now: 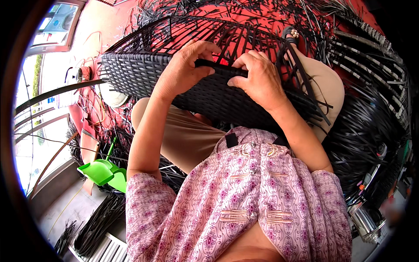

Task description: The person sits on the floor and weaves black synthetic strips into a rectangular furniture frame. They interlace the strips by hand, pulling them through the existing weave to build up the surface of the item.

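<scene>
Across my lap lies a black woven wicker panel [135, 72] on a frame, its near face closely woven and its far side an open grid of flat black strips [227, 37]. At its upper edge a flat black plastic strip [220, 68] runs between my two hands. My left hand [187, 65] pinches the strip's left part, thumb on the near side and fingers curled over the edge. Further right, my right hand [261, 81] bends its fingers over the same edge, thumb near its index finger. Loose strip ends [321, 109] hang off the panel's right corner.
Black strip scraps cover the red floor [115, 22]. Piles of black strips [362, 135] and wrapped curved rods [371, 48] lie at the right. A green dustpan [100, 172] is at the left, near a bundle of strips [98, 225]. A metal container [366, 220] stands lower right.
</scene>
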A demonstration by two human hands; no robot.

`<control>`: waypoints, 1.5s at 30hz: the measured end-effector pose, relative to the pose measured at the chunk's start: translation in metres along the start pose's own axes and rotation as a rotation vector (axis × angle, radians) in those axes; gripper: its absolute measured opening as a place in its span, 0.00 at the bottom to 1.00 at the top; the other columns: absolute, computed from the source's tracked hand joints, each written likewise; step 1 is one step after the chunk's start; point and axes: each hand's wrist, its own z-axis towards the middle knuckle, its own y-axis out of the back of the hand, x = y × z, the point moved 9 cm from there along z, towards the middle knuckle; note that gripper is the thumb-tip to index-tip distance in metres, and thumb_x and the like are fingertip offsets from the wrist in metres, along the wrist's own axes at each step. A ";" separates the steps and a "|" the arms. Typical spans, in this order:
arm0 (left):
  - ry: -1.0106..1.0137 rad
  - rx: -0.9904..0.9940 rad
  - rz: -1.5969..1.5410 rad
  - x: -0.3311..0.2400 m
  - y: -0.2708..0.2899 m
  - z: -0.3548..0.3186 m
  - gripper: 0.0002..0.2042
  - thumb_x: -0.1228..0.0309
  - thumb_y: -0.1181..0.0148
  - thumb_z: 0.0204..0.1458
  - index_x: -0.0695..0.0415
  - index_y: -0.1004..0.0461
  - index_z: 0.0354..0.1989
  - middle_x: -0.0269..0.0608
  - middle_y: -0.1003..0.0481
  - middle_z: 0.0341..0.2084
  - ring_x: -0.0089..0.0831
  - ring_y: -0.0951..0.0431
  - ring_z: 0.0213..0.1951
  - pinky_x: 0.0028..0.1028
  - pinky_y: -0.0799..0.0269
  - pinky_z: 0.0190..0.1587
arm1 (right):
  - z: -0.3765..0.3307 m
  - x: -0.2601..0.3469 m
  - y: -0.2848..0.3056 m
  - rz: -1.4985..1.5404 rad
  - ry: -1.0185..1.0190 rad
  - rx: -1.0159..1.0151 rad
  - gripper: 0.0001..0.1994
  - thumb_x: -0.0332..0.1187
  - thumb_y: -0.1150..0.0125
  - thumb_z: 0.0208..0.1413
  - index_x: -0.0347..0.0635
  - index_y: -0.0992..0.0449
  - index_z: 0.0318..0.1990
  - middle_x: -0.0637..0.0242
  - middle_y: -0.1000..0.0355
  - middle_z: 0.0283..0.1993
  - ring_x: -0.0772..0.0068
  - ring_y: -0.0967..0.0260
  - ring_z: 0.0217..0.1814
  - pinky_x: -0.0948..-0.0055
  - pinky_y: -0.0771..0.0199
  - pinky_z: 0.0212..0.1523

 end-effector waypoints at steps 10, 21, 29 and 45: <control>-0.148 -0.133 0.059 -0.011 0.002 -0.011 0.18 0.85 0.31 0.42 0.58 0.24 0.43 0.37 0.22 0.39 0.33 0.22 0.42 0.30 0.26 0.50 | -0.007 0.015 0.003 -0.112 0.020 -0.083 0.17 0.30 0.21 0.38 0.43 0.23 0.36 0.64 0.26 0.39 0.54 0.28 0.46 0.58 0.26 0.48; -0.255 -0.187 0.076 -0.009 0.002 -0.018 0.13 0.84 0.30 0.44 0.57 0.27 0.33 0.33 0.24 0.30 0.32 0.23 0.37 0.32 0.34 0.54 | -0.017 0.028 0.003 -0.152 0.186 -0.165 0.17 0.27 0.22 0.38 0.46 0.25 0.35 0.65 0.30 0.36 0.57 0.31 0.43 0.59 0.28 0.46; -0.261 -0.201 0.145 -0.015 0.001 -0.020 0.15 0.83 0.32 0.42 0.58 0.23 0.40 0.37 0.23 0.34 0.39 0.23 0.41 0.35 0.27 0.48 | -0.025 0.038 0.004 -0.241 0.289 -0.183 0.20 0.28 0.21 0.38 0.45 0.25 0.39 0.66 0.30 0.38 0.58 0.31 0.45 0.60 0.28 0.49; -0.326 -0.182 0.288 -0.086 -0.092 -0.007 0.27 0.79 0.33 0.43 0.55 0.27 0.56 0.39 0.25 0.41 0.43 0.27 0.46 0.39 0.31 0.52 | -0.049 -0.038 0.059 -0.114 -0.083 0.040 0.20 0.33 0.19 0.37 0.41 0.22 0.38 0.63 0.23 0.37 0.55 0.26 0.44 0.60 0.26 0.48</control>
